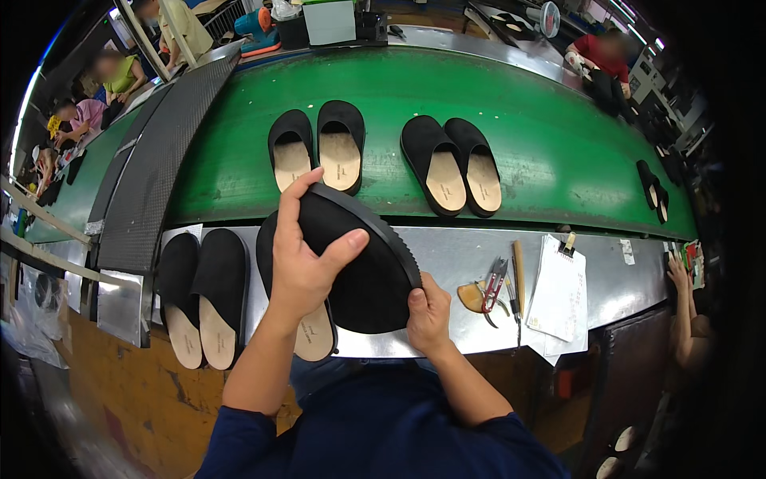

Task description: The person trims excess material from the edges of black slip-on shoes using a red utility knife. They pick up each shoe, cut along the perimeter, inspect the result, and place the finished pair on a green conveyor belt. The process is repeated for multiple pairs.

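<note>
The left hand is closed around the upper side of a black clog, fingers curled over its top edge and the thumb pressed flat across the dark suede. The right hand grips the lower end of the same shoe, fingers wrapped tight around the ridged sole — so both hands hold it tilted on edge above the metal bench, just in front of the person's body. Under it, partly hidden, lies its mate with the tan insole showing. Just left on the bench sits another pair of clogs.

Right of the hands lie small snips, a thin stick and a pad of paper. Beyond the bench runs a green conveyor belt carrying two more pairs — other workers sit along its far sides.
</note>
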`<control>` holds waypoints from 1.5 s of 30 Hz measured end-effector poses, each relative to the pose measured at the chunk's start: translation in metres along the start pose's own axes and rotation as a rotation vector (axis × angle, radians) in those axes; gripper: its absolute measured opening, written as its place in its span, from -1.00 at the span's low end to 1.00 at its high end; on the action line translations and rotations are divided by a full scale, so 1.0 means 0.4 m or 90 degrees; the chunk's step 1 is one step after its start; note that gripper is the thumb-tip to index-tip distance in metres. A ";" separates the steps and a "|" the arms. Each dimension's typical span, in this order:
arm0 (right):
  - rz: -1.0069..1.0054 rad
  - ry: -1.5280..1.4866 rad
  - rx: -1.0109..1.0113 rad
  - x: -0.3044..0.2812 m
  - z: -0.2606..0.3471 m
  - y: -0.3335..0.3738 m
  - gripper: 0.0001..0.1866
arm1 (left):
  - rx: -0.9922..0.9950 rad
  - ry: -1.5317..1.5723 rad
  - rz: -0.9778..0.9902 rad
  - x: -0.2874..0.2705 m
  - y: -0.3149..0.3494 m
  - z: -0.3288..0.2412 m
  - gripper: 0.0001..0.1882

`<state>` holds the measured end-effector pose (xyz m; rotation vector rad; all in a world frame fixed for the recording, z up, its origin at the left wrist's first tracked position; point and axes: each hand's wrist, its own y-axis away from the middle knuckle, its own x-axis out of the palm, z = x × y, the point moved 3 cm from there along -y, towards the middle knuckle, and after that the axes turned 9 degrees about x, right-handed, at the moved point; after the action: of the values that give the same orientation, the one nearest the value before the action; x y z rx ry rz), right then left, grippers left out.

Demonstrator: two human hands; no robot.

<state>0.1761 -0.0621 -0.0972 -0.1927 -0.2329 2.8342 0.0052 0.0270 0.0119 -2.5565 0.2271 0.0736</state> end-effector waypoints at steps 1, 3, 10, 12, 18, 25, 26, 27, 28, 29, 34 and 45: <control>-0.003 0.009 -0.006 0.008 0.006 -0.001 -0.42 | -0.026 0.030 -0.012 -0.007 -0.001 0.004 -0.23; -0.004 0.028 -0.010 0.014 0.014 -0.004 -0.42 | -0.066 0.079 -0.034 -0.013 0.000 0.008 -0.25; -0.002 0.046 -0.019 0.010 0.009 -0.004 -0.39 | -0.064 0.072 -0.053 -0.013 0.005 0.006 -0.25; -0.007 0.040 -0.025 0.012 0.003 -0.002 -0.37 | -0.074 0.100 -0.057 -0.009 0.004 0.001 -0.26; -0.018 0.048 -0.039 0.004 -0.014 0.003 -0.33 | -0.082 0.108 -0.096 0.007 0.008 -0.013 -0.31; -0.034 0.062 -0.109 0.010 0.007 0.017 -0.33 | -0.055 0.068 -0.107 -0.010 0.005 -0.007 -0.47; -0.037 0.063 -0.117 0.010 0.006 0.019 -0.33 | -0.047 0.054 -0.100 -0.014 0.004 -0.003 -0.48; -0.037 0.063 -0.122 0.010 0.005 0.021 -0.33 | -0.072 0.115 -0.117 -0.017 0.002 0.000 -0.49; -0.039 0.063 -0.127 0.009 0.005 0.022 -0.34 | -0.096 0.176 -0.134 -0.019 0.000 0.003 -0.50; -0.042 0.063 -0.132 0.008 0.004 0.024 -0.34 | -0.121 0.238 -0.148 -0.021 0.000 0.006 -0.50; -0.039 0.040 0.033 -0.032 -0.017 0.004 -0.44 | -0.106 0.343 -0.124 0.048 0.087 0.101 -0.37; -0.053 0.011 0.114 -0.075 0.015 -0.044 -0.71 | -0.350 0.531 -0.158 0.066 0.234 0.186 -0.30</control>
<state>0.2083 -0.0550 -0.0849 -0.1661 0.0159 2.7504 0.0144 -0.0136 -0.1034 -2.9792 0.2116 -1.1838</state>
